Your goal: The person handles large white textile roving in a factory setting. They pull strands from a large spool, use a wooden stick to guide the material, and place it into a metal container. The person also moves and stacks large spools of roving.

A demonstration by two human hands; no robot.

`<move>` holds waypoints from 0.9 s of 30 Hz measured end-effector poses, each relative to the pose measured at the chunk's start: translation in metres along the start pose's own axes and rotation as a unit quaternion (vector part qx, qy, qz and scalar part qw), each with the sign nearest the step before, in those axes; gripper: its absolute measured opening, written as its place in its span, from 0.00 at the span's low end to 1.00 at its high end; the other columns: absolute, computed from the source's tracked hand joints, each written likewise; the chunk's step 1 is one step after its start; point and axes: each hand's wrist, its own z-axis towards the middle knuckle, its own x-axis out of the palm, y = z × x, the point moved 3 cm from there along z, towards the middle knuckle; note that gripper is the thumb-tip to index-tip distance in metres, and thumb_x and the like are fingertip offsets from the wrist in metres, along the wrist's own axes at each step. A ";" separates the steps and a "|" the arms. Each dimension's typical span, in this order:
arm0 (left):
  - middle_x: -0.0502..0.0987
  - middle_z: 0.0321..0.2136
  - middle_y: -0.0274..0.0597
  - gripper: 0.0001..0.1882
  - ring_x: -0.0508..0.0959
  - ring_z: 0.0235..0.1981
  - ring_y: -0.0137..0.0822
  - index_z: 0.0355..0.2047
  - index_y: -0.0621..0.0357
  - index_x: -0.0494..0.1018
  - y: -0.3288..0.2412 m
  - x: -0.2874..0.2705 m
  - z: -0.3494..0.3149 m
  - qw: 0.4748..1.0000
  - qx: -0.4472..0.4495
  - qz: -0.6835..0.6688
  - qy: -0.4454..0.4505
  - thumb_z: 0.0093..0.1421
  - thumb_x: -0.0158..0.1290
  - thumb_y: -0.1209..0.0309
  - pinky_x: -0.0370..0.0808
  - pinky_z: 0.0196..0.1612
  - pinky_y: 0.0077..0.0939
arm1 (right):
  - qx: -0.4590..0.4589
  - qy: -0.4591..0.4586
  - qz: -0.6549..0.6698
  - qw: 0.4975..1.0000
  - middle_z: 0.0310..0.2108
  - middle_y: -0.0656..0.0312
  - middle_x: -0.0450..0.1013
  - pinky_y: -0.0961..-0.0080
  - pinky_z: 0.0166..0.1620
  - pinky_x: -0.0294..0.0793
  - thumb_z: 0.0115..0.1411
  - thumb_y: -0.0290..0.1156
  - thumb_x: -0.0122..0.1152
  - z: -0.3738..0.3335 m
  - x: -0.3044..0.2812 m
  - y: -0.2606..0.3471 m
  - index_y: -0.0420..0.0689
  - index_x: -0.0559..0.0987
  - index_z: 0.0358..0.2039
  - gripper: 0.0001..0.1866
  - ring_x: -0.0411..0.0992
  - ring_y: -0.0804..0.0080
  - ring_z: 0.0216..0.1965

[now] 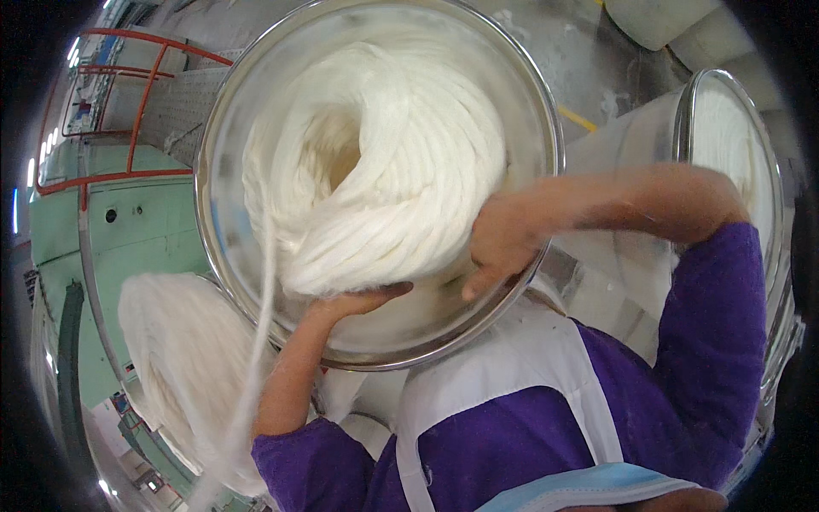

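Observation:
A thick coil of white fibre sliver [426, 145], with a hollow in its middle, sits inside a round can [205, 162] with a shiny metal rim. Low on the coil's near side, my left hand [363, 300] lies flat against it, fingers stretched out and partly under the fibre. My right hand [503, 243] reaches over the can's right rim beside the coil. It is slightly blurred, its fingers point down toward the can's inner wall, and nothing shows in them. A loose strand of sliver [268, 299] runs from the coil over the rim, past my left forearm.
Another mass of white fibre [183, 358] stands at the lower left. A second rimmed can [682, 119] holding white fibre is at the right. Red railings [141, 111] and a green machine housing [141, 222] are on the left. More cans [648, 21] stand at the far right.

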 end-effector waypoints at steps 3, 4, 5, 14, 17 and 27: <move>0.63 0.61 0.40 0.33 0.61 0.61 0.40 0.58 0.51 0.65 0.012 0.003 -0.006 0.997 -0.031 -0.055 0.033 0.61 0.46 0.42 0.53 0.66 0.33 | -0.001 0.008 -0.160 0.987 0.43 0.49 0.76 0.56 0.48 0.70 0.56 0.41 0.56 0.036 0.006 -0.012 0.45 0.81 0.41 0.17 0.74 0.54 0.45; 0.64 0.60 0.40 0.32 0.62 0.61 0.40 0.57 0.52 0.66 0.016 0.008 -0.002 0.990 -0.088 -0.085 0.074 0.62 0.45 0.43 0.54 0.65 0.33 | 0.006 -0.040 -0.138 0.990 0.42 0.50 0.76 0.56 0.48 0.70 0.55 0.38 0.56 0.044 0.005 -0.017 0.45 0.81 0.41 0.16 0.74 0.54 0.45; 0.64 0.60 0.41 0.31 0.62 0.61 0.39 0.57 0.53 0.66 0.013 0.016 0.003 0.987 -0.049 -0.062 0.137 0.63 0.43 0.44 0.54 0.65 0.34 | 0.017 -0.070 -0.110 0.991 0.41 0.50 0.77 0.57 0.48 0.71 0.54 0.36 0.57 0.050 0.004 -0.024 0.45 0.81 0.40 0.15 0.74 0.53 0.44; 0.67 0.54 0.58 0.30 0.65 0.57 0.54 0.57 0.59 0.63 -0.002 0.112 0.119 0.969 0.136 0.114 0.173 0.68 0.32 0.48 0.57 0.61 0.42 | -0.030 -0.311 -0.112 0.943 0.34 0.52 0.78 0.61 0.41 0.77 0.48 0.24 0.57 0.044 -0.024 -0.014 0.44 0.82 0.34 0.12 0.77 0.56 0.38; 0.64 0.57 0.57 0.32 0.62 0.59 0.54 0.61 0.56 0.59 0.017 0.120 0.138 0.969 0.094 0.029 0.228 0.67 0.32 0.46 0.54 0.63 0.41 | -0.001 -0.296 -0.100 0.950 0.34 0.52 0.78 0.61 0.41 0.76 0.48 0.25 0.58 0.038 -0.030 -0.017 0.43 0.81 0.35 0.12 0.77 0.56 0.39; 0.56 0.65 0.44 0.38 0.52 0.66 0.48 0.63 0.48 0.58 0.007 0.056 0.060 0.965 -0.069 -0.247 -0.051 0.60 0.40 0.38 0.49 0.67 0.37 | 0.039 -0.161 -0.066 0.984 0.33 0.50 0.78 0.62 0.42 0.75 0.49 0.34 0.61 0.016 -0.037 -0.015 0.43 0.82 0.32 0.12 0.76 0.53 0.37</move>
